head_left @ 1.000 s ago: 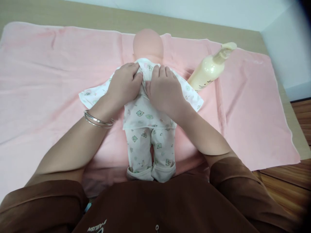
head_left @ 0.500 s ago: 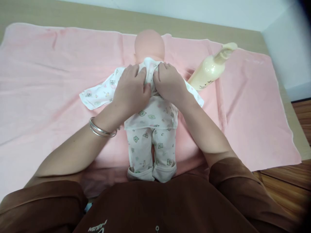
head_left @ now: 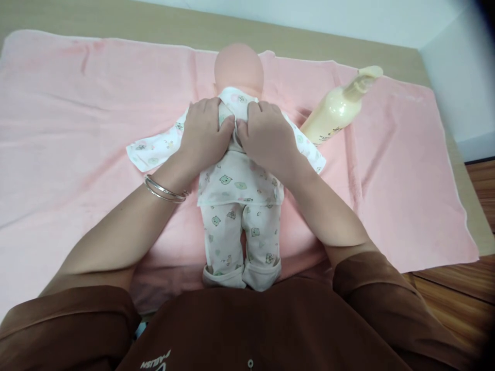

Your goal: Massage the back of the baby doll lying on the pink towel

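Doll [head_left: 238, 67]: lies lengthwise on the towel, its bare head away from the person and its feet toward them.
Desk [head_left: 96, 18]: pale beige top, carrying the towel and reaching past it at the far edge.
Towel [head_left: 394, 170]: pink and fluffy, spread wide, with soft creases.
Floor [head_left: 456, 288]: brown wood boards, beyond the desk's right corner.
Top [head_left: 255, 330]: dark brown, on the person; its lettering [head_left: 157, 358] is upside down and too blurred to read.
Bottle [head_left: 332, 111]: cream-coloured pump type, tilted on the towel just beside the doll's spread right sleeve; its small label print cannot be read.
Shirt [head_left: 235, 180]: white with small bear prints, sleeves spread flat.
Pants [head_left: 242, 242]: matching print, cuffs folded.
Left hand [head_left: 203, 136]: narrow grip, fingers curled on the shirt by the collar.
Right hand [head_left: 266, 139]: same narrow grip on the shirt, close beside the left.
Bangles [head_left: 164, 190]: two thin silver bands on the left wrist.
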